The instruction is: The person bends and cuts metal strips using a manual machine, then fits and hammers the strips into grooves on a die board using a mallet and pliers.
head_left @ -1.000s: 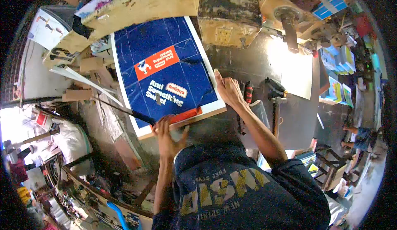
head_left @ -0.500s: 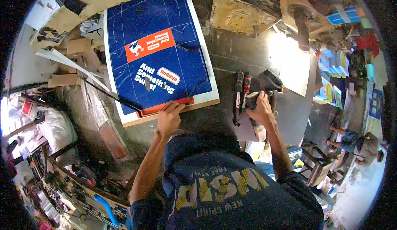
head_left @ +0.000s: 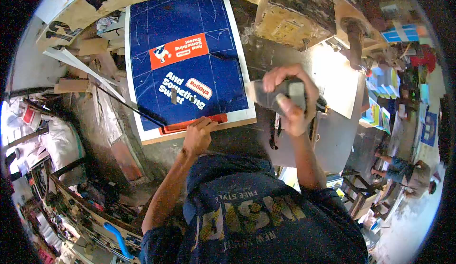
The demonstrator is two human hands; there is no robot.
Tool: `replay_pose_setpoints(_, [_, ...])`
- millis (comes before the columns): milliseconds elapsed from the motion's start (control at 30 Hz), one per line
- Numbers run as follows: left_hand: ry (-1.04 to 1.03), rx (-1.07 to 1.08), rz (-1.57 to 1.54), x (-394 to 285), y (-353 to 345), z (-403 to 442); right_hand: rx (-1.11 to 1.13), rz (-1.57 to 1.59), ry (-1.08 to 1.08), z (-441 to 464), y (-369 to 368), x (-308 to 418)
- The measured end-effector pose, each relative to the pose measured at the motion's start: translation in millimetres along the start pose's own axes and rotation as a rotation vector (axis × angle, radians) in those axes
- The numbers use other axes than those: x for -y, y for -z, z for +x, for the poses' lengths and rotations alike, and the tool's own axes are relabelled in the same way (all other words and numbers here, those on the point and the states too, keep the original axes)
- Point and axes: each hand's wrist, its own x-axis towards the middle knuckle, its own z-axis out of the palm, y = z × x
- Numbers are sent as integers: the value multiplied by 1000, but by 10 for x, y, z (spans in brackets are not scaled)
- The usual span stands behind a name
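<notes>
A blue printed sheet [head_left: 175,26] with white borders and a red label lies on a flat board. Along its near edge is a red strip [head_left: 178,127], and the closed fingers of my left hand [head_left: 198,135] press on this strip. A thin black rod runs from the left to the strip's left end. Just right of the sheet, my right hand [head_left: 292,98] grips a dark grey block-like object [head_left: 270,98], slightly blurred by motion. The block's left end is close to the sheet's right border.
Dark tools [head_left: 274,133] lie partly hidden beneath my right hand. White paper [head_left: 335,86] is on the bench at the right. A wooden box [head_left: 289,24] stands behind. Another person [head_left: 413,176] is at far right; white sacks [head_left: 64,143] are at left.
My right hand went from the sheet's edge to the tools, took hold of the dark block and lifted it leftward toward the sheet. My left hand has closed on the red strip.
</notes>
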Motion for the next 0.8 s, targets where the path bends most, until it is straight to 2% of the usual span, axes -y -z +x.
replay_pose_setpoints(67, [-7,7,1,-26,19,14,26,19,-17,-39,-145,-84])
replay_pose_setpoints(100, [12,12,-11,-50,32,21,31,26,-117,-101,-170,-151])
replay_pose_setpoints(200, [48,-6,6,-123,64,16,55,81,-52,-100,-135,-265])
replay_pose_setpoints(267, [52,-18,37,-103,56,13,29,-7,-52,-46,-140,-272])
replay_pose_setpoints(367, [5,1,8,-17,39,3,76,18,-122,-29,-276,77])
replay_pose_setpoints(400, [22,17,1,-35,70,14,117,23,8,0,-314,96])
replay_pose_setpoints(500, [39,-5,-4,-65,76,19,118,-151,3,-68,-416,-177])
replay_pose_setpoints(567, [43,-50,4,-45,33,38,137,-77,-44,-56,-378,-246])
replay_pose_setpoints(633, [3,-64,0,-51,26,-17,137,40,-208,-80,-424,-148])
replay_pose_setpoints(700, [43,-56,4,-56,32,-9,168,56,-191,-65,-484,-1])
replay_pose_setpoints(800, [83,-40,-15,-66,31,-27,142,43,-36,-78,-649,146])
